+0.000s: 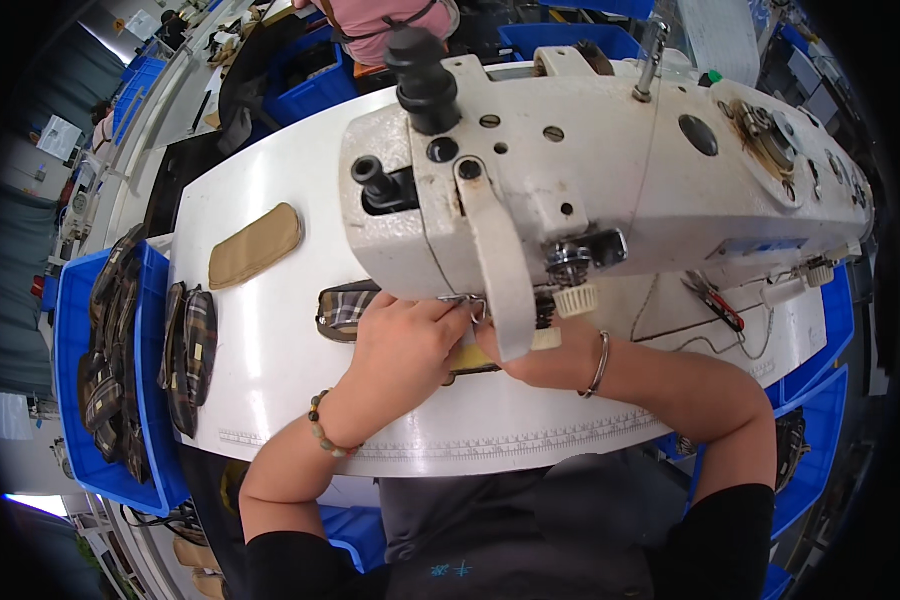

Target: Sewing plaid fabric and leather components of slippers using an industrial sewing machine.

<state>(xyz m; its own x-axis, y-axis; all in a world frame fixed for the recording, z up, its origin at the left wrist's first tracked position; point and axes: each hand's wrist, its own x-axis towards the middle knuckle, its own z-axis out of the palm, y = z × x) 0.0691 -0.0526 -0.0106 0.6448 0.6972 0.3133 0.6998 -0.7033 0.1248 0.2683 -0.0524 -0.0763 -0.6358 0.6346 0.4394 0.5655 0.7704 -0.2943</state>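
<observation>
A white sewing machine (590,170) stands over the table, its needle area between my two hands. Beneath my left hand (410,338) lies a padded plaid fabric piece (345,310) with a dark edge, its far end showing past my wrist. The left fingers are bent and pressed together on the work by the needle. My right hand (545,352) is closed at the near side of the same work, beside a yellowish strip; its fingertips are partly hidden by the machine's pale lever (505,270). A tan oval padded piece (256,246) lies apart at the left.
A blue bin (70,370) of plaid pieces hangs at the left edge, with more plaid pieces (190,350) beside it on the table. Red-handled thread snippers (715,302) and loose cord lie right of the machine. A ruler strip (430,440) runs along the front edge.
</observation>
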